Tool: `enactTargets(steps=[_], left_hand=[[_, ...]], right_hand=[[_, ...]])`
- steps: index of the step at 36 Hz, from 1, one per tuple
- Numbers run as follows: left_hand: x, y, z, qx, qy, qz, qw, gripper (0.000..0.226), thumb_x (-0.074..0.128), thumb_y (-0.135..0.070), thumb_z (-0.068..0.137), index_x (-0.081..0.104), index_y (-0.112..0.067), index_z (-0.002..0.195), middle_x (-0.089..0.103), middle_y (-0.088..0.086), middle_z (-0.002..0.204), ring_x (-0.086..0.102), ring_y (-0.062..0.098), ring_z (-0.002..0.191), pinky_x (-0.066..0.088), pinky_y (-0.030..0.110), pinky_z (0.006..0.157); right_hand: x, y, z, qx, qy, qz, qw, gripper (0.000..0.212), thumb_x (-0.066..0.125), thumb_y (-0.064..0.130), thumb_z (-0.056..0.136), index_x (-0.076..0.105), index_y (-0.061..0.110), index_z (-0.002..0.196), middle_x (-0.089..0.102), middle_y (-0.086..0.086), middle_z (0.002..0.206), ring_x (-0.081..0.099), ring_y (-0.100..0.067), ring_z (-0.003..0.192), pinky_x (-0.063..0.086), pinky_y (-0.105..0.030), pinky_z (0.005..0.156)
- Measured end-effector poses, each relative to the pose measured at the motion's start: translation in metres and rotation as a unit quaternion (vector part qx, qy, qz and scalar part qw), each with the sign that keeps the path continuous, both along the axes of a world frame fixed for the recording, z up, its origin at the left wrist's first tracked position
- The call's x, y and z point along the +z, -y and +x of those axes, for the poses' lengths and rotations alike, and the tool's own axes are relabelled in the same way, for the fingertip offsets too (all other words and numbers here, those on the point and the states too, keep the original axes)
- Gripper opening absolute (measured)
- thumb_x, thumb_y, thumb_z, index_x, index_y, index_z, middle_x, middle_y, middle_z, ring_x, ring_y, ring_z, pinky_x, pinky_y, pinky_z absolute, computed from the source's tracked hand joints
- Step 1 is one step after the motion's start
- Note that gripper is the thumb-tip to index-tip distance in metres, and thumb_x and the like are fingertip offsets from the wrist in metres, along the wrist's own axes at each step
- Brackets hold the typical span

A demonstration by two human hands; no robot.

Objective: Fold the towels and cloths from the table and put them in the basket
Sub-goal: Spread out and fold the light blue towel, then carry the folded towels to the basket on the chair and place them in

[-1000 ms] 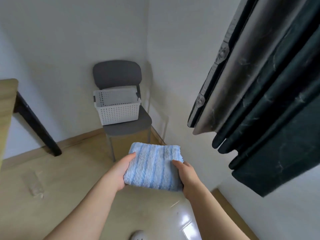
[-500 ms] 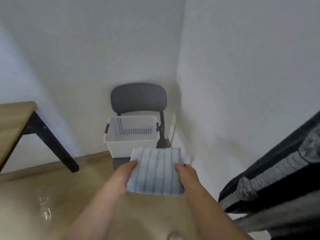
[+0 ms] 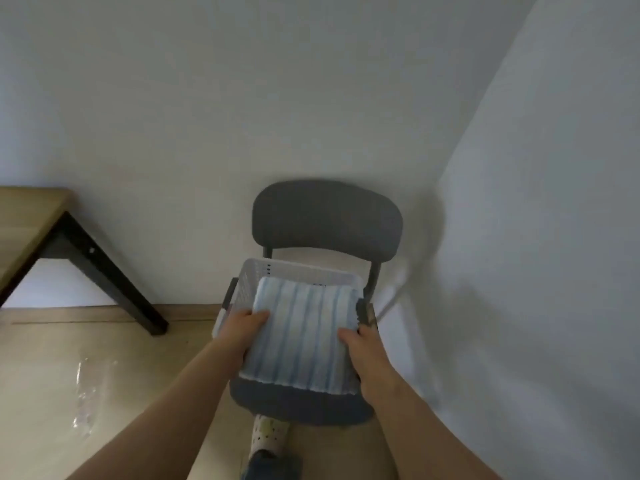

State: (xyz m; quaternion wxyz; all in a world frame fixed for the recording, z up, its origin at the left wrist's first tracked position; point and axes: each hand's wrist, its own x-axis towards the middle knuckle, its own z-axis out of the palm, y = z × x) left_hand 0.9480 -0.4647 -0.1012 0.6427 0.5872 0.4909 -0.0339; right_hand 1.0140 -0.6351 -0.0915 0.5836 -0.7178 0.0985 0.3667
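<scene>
Folded light-blue towel w/ darker blue stripes [image 3: 301,337] was held flat btwn both hands, stripes running away from the person. L hand [image 3: 242,327] gripped its left edge: thumb on top, fingers curled under & hidden. R hand [image 3: 363,344] gripped the right edge the same way, thumb on top, other fingers out of sight beneath. Both forearms were bare, reaching fwd.

White perforated plastic basket [image 3: 268,271] sat directly under & just beyond the hands, on the seat of a dark grey chair w/ rounded backrest [image 3: 327,220]. Towel's far end was over the basket's opening, inside the line of its far rim. The near end overhung the basket's front wall, above the seat's front. Couldn't tell whether the towel touched the basket. One dark basket handle [image 3: 362,311] showed just beyond the R thumb, the other [image 3: 230,292] just beyond the L hand.

Well left of the L hand: corner of a light wooden table w/ black angled legs [image 3: 31,216], by the white wall [image 3: 207,133]. Light wood-look floor [image 3: 52,358] lay below the L forearm, w/ a shiny crinkled clear patch [image 3: 85,400] on it, prob. plastic. Btwn the forearms, below the seat: a foot in a pale dotted slipper [image 3: 268,438].
</scene>
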Motion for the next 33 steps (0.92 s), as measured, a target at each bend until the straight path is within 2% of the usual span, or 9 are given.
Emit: enactTargets(steps=[4,9,11,14,16,18,23,27,33], left_hand=[[-0.024,-0.051,0.044,-0.018,-0.028,0.025,0.999,0.037,0.049,-0.021,0.095,0.049,-0.002,0.126,0.055,0.019,0.116,0.054,0.036,0.105,0.044,0.048,0.095],[-0.058,-0.082,0.075,-0.036,-0.067,-0.003,0.997,0.027,0.044,-0.017,0.096,0.047,-0.006,0.121,0.052,0.005,0.089,0.051,0.024,0.083,0.042,0.039,0.078],[-0.079,-0.092,0.083,-0.046,-0.079,0.003,0.996,0.030,0.044,-0.013,0.095,0.048,-0.003,0.123,0.051,0.004,0.089,0.051,0.024,0.084,0.043,0.038,0.077],[-0.101,-0.100,0.091,-0.069,-0.109,-0.017,0.992,0.035,0.042,-0.008,0.095,0.045,-0.005,0.129,0.051,0.005,0.092,0.050,0.024,0.087,0.042,0.033,0.071],[-0.112,-0.104,0.092,-0.082,-0.126,-0.031,0.988,0.035,0.039,-0.005,0.094,0.044,-0.005,0.129,0.054,0.010,0.105,0.052,0.027,0.096,0.046,0.035,0.076],[-0.123,-0.107,0.091,-0.099,-0.137,-0.036,0.985,0.037,0.039,-0.005,0.094,0.043,-0.006,0.131,0.052,0.014,0.120,0.051,0.031,0.109,0.046,0.044,0.092],[-0.135,-0.108,0.088,-0.100,-0.132,-0.061,0.984,0.019,0.041,-0.009,0.097,0.048,-0.014,0.113,0.054,0.009,0.111,0.055,0.020,0.094,0.048,0.034,0.075],[-0.136,-0.107,0.085,-0.141,-0.167,-0.030,0.975,0.036,0.043,-0.005,0.094,0.046,-0.011,0.128,0.053,0.014,0.124,0.054,0.027,0.105,0.047,0.037,0.084],[-0.101,-0.099,0.078,-0.130,-0.148,-0.027,0.980,0.026,0.042,-0.012,0.096,0.053,-0.011,0.120,0.054,0.015,0.114,0.052,0.025,0.098,0.045,0.038,0.088]], right_hand=[[-0.026,-0.055,0.041,0.003,-0.009,-0.030,1.000,0.016,0.045,0.014,0.095,0.048,0.017,0.110,0.051,0.004,0.091,0.049,-0.019,0.089,0.042,-0.030,0.078],[-0.058,-0.096,0.070,0.011,-0.037,-0.060,0.997,0.015,0.045,0.013,0.095,0.052,0.017,0.107,0.056,-0.003,0.099,0.052,-0.021,0.091,0.043,-0.035,0.083],[-0.077,-0.107,0.078,0.012,-0.061,-0.081,0.995,0.011,0.046,0.014,0.093,0.053,0.019,0.101,0.056,-0.003,0.098,0.051,-0.020,0.087,0.046,-0.040,0.088],[-0.101,-0.115,0.079,0.011,-0.098,-0.115,0.988,0.016,0.048,0.018,0.092,0.052,0.020,0.108,0.055,-0.003,0.099,0.053,-0.025,0.097,0.045,-0.049,0.096],[-0.115,-0.118,0.079,0.011,-0.119,-0.129,0.985,0.020,0.048,0.018,0.093,0.051,0.020,0.113,0.055,-0.002,0.101,0.052,-0.027,0.101,0.044,-0.049,0.097],[-0.122,-0.119,0.079,0.015,-0.139,-0.132,0.981,0.029,0.048,0.015,0.094,0.049,0.018,0.122,0.055,-0.005,0.111,0.051,-0.026,0.104,0.044,-0.045,0.098],[-0.122,-0.122,0.084,0.075,-0.146,-0.166,0.972,0.052,0.044,0.014,0.098,0.024,0.018,0.146,0.035,-0.011,0.145,0.037,-0.029,0.130,0.033,-0.037,0.104],[-0.114,-0.120,0.084,0.070,-0.143,-0.177,0.971,0.047,0.043,0.012,0.099,0.030,0.013,0.144,0.035,-0.013,0.146,0.036,-0.029,0.132,0.032,-0.035,0.105],[-0.087,-0.114,0.071,0.068,-0.117,-0.172,0.976,0.042,0.039,0.015,0.100,0.036,0.015,0.141,0.042,-0.011,0.136,0.041,-0.027,0.122,0.035,-0.035,0.101]])
